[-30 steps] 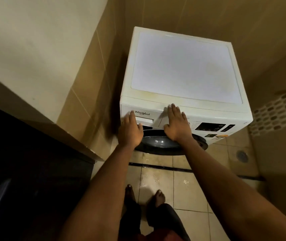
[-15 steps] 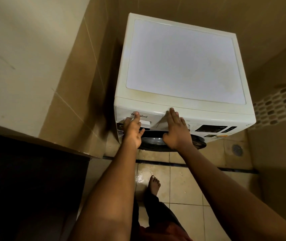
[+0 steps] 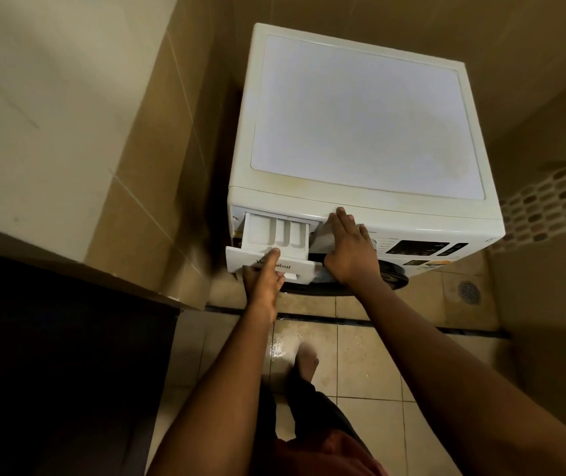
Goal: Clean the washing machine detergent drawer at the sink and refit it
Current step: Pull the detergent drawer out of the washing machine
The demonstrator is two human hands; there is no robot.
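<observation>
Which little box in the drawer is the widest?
The leftmost compartment of the drawer, on the side nearest the wall; the other two are narrower.

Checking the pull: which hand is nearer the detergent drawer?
Left. The left hand grips the detergent drawer; the right hand lies flat on the washing machine beside it.

Tiled floor (image 3: 371, 359) under washing machine (image 3: 360, 125), bare foot (image 3: 306, 364), round drain (image 3: 469, 292).

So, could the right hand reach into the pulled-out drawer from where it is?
Probably yes: the right hand lies flat on the washing machine right beside the drawer, which is open on top.
</observation>
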